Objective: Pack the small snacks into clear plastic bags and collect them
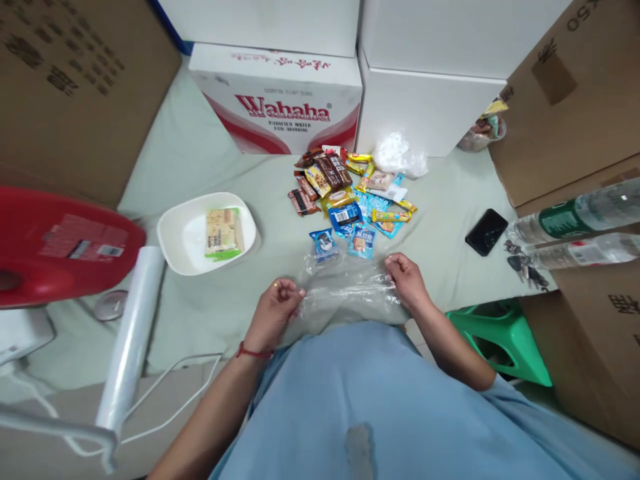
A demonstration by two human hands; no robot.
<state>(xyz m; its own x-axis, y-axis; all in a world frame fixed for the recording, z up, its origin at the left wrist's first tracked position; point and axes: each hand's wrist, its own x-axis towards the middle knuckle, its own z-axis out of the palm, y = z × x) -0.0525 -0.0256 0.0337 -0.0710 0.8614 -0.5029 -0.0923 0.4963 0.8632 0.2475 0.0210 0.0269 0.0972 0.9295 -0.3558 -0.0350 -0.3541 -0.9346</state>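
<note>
Nearest: the person's blue shirt point(320, 400), front and right sleeve. Beyond it, one left hand point(277, 305), red cord point(254, 351) at the wrist, thumb and fingers pinching the left edge of a clear plastic film point(347, 291). One right hand point(406, 280), thumb and forefinger pinching the film's right edge. Film: one piece, wrinkled, stretched between the two hands, just before the shirt; whether bag or sheet cannot be told.

Right of the person: one green stool point(517, 340), below the table edge. Left: one roll of plastic point(134, 327), lying beside a red plastic article point(75, 247).

Middle ground, on pale green cloth point(200, 303): two small blue packets point(363, 241) next to the film's far edge; left of these, one white tray point(176, 241) holding a green-and-beige pack point(223, 232); well to the right, one black phone point(486, 232), keys point(525, 270) and two clear bottles.

Farther: one heap of brown, yellow and blue snack packets point(334, 172); beside it, crumpled white plastic point(399, 153).

Farthest: one Wahaha carton point(280, 107), adjoining a plain white carton point(410, 110).
</note>
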